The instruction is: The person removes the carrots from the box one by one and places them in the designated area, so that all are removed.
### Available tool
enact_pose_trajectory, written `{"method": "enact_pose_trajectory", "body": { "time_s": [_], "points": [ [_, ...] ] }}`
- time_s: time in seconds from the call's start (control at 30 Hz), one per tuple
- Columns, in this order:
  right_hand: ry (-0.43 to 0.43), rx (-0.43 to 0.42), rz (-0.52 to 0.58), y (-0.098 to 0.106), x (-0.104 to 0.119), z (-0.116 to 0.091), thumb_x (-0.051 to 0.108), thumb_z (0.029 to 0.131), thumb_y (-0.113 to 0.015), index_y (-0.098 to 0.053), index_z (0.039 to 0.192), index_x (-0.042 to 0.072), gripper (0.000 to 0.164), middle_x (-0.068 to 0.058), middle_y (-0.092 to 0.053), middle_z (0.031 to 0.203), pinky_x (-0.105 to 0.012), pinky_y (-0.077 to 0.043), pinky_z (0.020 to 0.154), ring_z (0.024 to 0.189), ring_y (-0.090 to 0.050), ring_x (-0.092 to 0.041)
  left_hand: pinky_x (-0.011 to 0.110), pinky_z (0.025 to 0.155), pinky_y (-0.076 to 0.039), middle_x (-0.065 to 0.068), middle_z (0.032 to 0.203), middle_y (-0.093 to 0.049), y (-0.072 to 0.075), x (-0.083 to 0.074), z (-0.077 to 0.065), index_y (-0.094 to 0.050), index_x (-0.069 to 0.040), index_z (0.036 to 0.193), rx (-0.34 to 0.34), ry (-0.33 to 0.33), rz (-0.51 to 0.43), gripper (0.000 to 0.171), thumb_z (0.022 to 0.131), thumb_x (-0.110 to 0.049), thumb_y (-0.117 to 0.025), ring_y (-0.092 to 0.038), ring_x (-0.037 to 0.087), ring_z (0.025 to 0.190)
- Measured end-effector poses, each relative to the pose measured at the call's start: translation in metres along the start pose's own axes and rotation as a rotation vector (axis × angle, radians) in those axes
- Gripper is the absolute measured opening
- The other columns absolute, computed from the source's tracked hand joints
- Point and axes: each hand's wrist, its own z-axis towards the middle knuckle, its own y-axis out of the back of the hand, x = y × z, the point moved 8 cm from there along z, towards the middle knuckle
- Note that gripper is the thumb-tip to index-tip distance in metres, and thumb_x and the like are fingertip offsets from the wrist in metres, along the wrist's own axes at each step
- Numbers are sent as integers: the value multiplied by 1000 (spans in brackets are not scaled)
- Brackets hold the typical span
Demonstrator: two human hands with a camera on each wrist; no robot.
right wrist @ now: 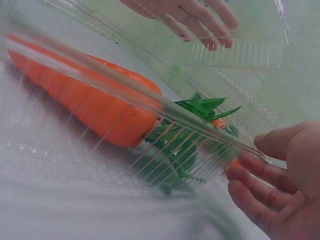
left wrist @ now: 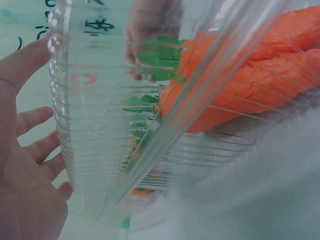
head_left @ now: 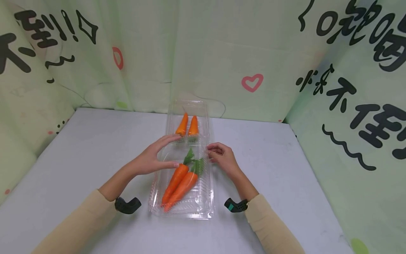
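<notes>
A clear plastic clamshell box (head_left: 204, 208) stands lengthwise on the table with its lid (head_left: 187, 104) raised at the far end. Two orange carrots (head_left: 180, 187) with green tops lie slanted in the near half. Beyond them, two more carrot shapes (head_left: 193, 127) show through the plastic; whether they lie inside or behind it I cannot tell. My left hand (head_left: 152, 157) is over the left side, its thumb and fingers spread apart; in the left wrist view its fingertips lie along the ribbed lid edge (left wrist: 62, 135). At the right side, my right hand (right wrist: 295, 185) pinches the box rim between thumb and forefinger.
The white table (head_left: 260, 148) carries the box in its middle. A pale green curtain (head_left: 209, 53) with black lettering and pink hearts encloses the back and both sides. Dark bands with small devices (head_left: 128, 205) sit on both wrists.
</notes>
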Motion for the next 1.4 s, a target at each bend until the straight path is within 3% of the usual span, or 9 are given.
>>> {"method": "enact_pose_trajectory", "body": {
  "time_s": [0.17, 0.4, 0.63, 1.17, 1.4],
  "points": [
    [6, 21, 23, 0, 2, -1, 7, 93, -62, -61, 120, -3, 29, -27, -65, 114, -28, -59, 73, 95, -67, -34, 66, 106, -35, 5, 158, -30, 1, -1, -1, -38, -27, 148, -2, -3, -1, 77, 81, -32, -77, -29, 31, 145],
    [13, 34, 15, -1, 31, -16, 3, 92, -61, -59, 118, -9, 28, -31, -64, 111, -32, -60, 74, 91, -67, -36, 66, 109, -31, 3, 158, -29, 5, -2, -4, -37, -23, 149, -4, -10, 9, 73, 85, -31, -73, -28, 30, 146],
    [7, 42, 42, -2, 30, -16, 2, 92, -61, -58, 118, -11, 30, -33, -64, 111, -46, -58, 80, 98, -63, -48, 66, 109, -32, 3, 158, -30, 9, -4, -7, -37, -21, 149, -15, -12, 14, 72, 86, -32, -72, -29, 31, 145],
    [-1, 42, 18, -3, 32, -16, 3, 92, -61, -57, 119, -11, 30, -32, -64, 112, -35, -59, 77, 95, -67, -40, 65, 109, -32, 0, 157, -31, 17, -2, -13, -38, -26, 148, -55, -8, 2, 67, 88, -29, -70, -28, 29, 146],
    [-4, 44, 17, -3, 29, -15, 4, 93, -61, -57, 120, -11, 31, -32, -64, 112, -41, -59, 80, 98, -65, -44, 62, 111, -31, 2, 158, -30, 22, 1, -16, -35, -22, 149, -87, -13, 2, 69, 89, -29, -68, -27, 28, 145]
  ]
}}
